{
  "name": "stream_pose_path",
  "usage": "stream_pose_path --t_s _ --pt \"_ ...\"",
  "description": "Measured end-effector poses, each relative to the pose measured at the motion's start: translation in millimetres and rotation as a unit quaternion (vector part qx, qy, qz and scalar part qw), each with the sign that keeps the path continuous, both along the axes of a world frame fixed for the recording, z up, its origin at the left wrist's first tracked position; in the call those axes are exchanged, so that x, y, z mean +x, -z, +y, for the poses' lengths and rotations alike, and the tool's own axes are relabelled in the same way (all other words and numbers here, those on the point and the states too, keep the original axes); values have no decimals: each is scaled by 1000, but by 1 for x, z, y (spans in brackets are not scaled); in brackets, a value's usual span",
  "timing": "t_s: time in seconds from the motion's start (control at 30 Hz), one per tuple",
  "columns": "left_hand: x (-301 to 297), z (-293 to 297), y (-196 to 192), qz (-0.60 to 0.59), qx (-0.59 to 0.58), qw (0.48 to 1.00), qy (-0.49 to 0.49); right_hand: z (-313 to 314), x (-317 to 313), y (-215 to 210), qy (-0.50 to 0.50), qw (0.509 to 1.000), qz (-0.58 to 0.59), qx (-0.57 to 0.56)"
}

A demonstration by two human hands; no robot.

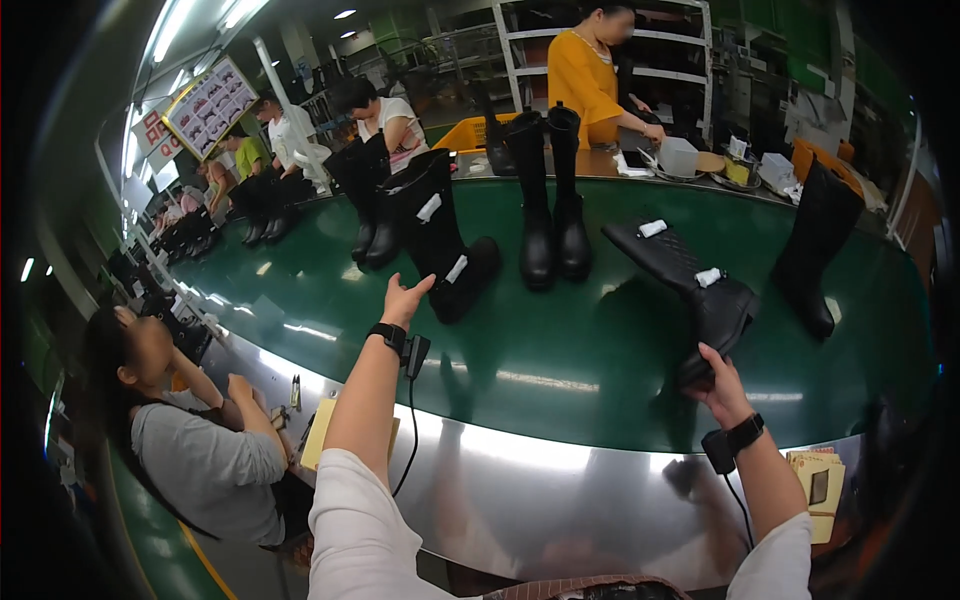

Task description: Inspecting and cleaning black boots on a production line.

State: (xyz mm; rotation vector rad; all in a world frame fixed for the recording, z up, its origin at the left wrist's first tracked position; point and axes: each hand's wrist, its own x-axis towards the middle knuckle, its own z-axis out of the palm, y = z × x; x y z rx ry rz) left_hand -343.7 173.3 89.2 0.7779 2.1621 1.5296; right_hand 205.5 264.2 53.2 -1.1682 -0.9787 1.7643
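Observation:
My right hand (pixel 722 390) grips the toe end of a black boot (pixel 690 275) tipped over on the green belt (pixel 480 350). Two small white tags show on that boot, one on its shaft and one near the ankle. Thumb and fingers apart, my left hand (pixel 405 300) is empty, just below another tall black boot (pixel 435 225). This second boot leans a little and also carries two white tags; whether my fingertips touch it I cannot tell. Between them, a pair of black boots (pixel 537 205) stands upright. Dark wrist devices with cables are on both my wrists.
A single black boot (pixel 818 240) stands at the right, and more boots (pixel 365 200) line the belt leftward. A steel ledge (pixel 560 490) borders my side, with yellow cards (pixel 820 490) on it. A co-worker (pixel 205 440) sits at left; another (pixel 585 75) stands opposite.

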Motion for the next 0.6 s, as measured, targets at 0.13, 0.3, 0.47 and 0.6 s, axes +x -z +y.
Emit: stream_pose_path --t_s 0.13,0.3,0.47,0.6 --pt "-39 3 24 10 11 1000 7 96 -60 -6 2 998 -51 40" --pt "-16 35 26 -9 -12 999 39 201 -78 27 55 995 -71 48" --pt "-25 46 47 2 8 1000 -1 241 -89 28 14 957 -283 63" --pt "-70 23 63 281 -24 958 -52 234 -113 5 47 754 -617 218"
